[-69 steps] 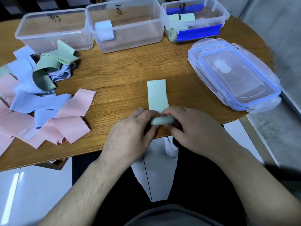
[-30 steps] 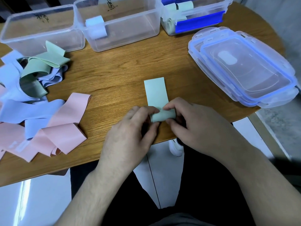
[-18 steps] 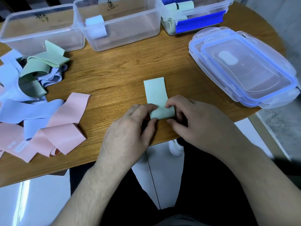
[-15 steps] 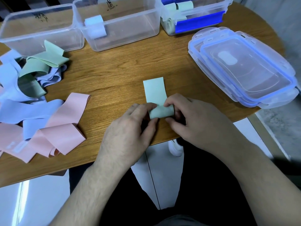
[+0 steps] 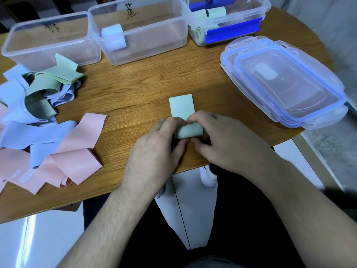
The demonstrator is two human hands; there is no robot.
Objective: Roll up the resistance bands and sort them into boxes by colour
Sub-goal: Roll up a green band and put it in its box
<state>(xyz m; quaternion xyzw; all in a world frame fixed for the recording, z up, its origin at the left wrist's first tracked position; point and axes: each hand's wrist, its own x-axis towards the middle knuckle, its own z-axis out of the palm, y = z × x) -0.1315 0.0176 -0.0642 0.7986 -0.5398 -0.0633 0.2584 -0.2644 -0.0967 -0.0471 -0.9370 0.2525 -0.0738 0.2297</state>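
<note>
Both hands, left hand (image 5: 154, 149) & right hand (image 5: 224, 140), pinch green band (image 5: 188, 130) roll ends; thin, soft, prob. springy, so keep ends pinched.

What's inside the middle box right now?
The middle box holds one rolled pale blue band at its left end. Nothing else shows through its clear walls.

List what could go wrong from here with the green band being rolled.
1. Both the left hand and right hand pinch the green band; released, the roll may spring open.
2. It sits near the table edge and could drop.
3. The flat tail may wind on crooked.
</note>
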